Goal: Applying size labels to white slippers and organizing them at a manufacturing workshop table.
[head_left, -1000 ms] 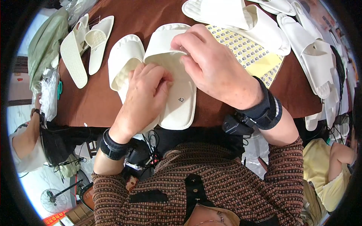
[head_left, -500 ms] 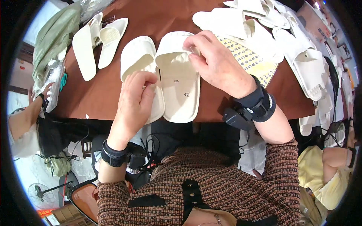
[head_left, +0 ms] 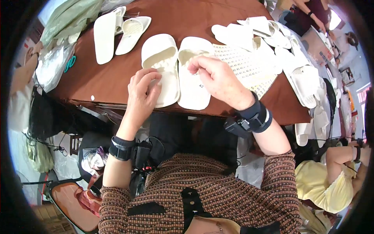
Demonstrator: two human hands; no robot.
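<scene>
Around the worktable, a crowded room shows a person in yellow (head_left: pixel 317 181) at lower right and a co-worker's hand (head_left: pixel 37 48) beside plastic bags (head_left: pixel 54 64) at far left. Brown cloth covers the table (head_left: pixel 87 78); loose white slippers (head_left: pixel 269 58) crowd its right side, some over a printed label sheet (head_left: pixel 251 78), and other slippers (head_left: pixel 104 43) lie at upper left. Near the front edge, between the wearer's hands, the left slipper (head_left: pixel 169 80) and right slipper (head_left: pixel 186 85) rest side by side, long axes pointing away from the wearer, straps far, heels near. The left hand (head_left: pixel 142 87) is nearer the left slipper, over its outer edge, fingers half curled, thumb apart, apparently gripping nothing. The right hand (head_left: pixel 223 81) reaches over the right slipper from its outer side, thumb and forefinger drawn close; whether they pinch anything, I cannot tell. A small dark printed mark (head_left: pixel 201 86) sits on the right slipper's insole.
</scene>
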